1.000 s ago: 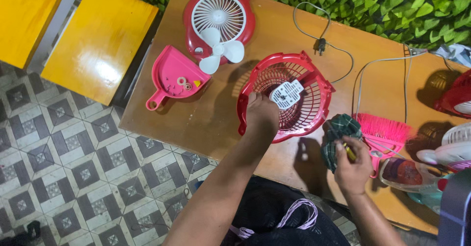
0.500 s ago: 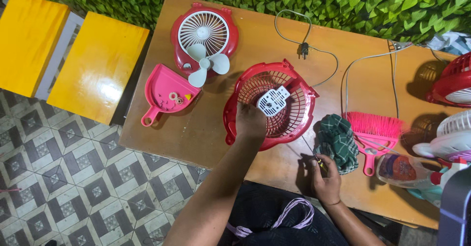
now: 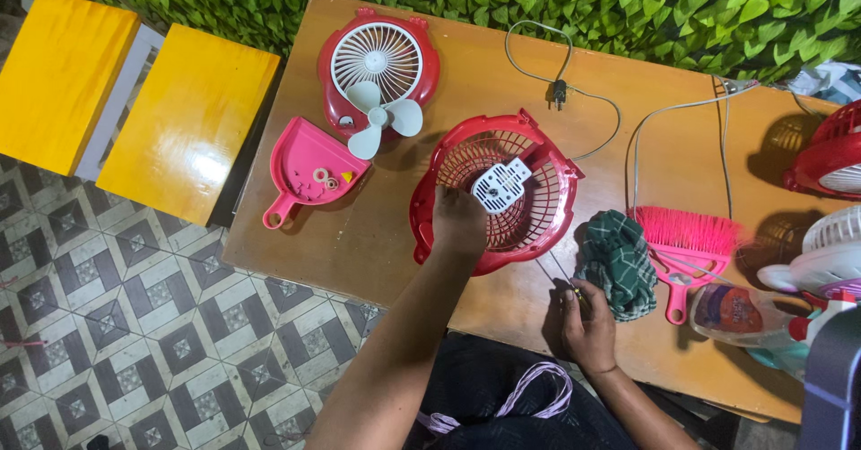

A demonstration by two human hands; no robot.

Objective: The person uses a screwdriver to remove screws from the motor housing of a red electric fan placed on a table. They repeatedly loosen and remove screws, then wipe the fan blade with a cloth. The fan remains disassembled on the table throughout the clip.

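My left hand (image 3: pixel 459 220) grips the near rim of a red fan grille housing (image 3: pixel 547 226) that lies on the wooden table (image 3: pixel 386 235), with a white square motor part (image 3: pixel 500 185) at its middle. My right hand (image 3: pixel 589 326) is closed around a thin screwdriver (image 3: pixel 558 275) whose shaft points up toward the housing's lower edge. A green checked cloth (image 3: pixel 619 263) lies just right of that hand.
A white fan blade (image 3: pixel 381 118) rests on a red and white front grille (image 3: pixel 377 60). A pink dustpan (image 3: pixel 309 170) holds small washers. A pink brush (image 3: pixel 686 244), a spray bottle (image 3: pixel 749 311), power cords (image 3: pixel 574 91), other fans (image 3: pixel 830 158) and yellow stools (image 3: pixel 184 118) surround the area.
My right hand left the green cloth, moved down-left and now points the screwdriver at the housing's edge. My left hand stayed on the housing rim. The view shifted slightly.
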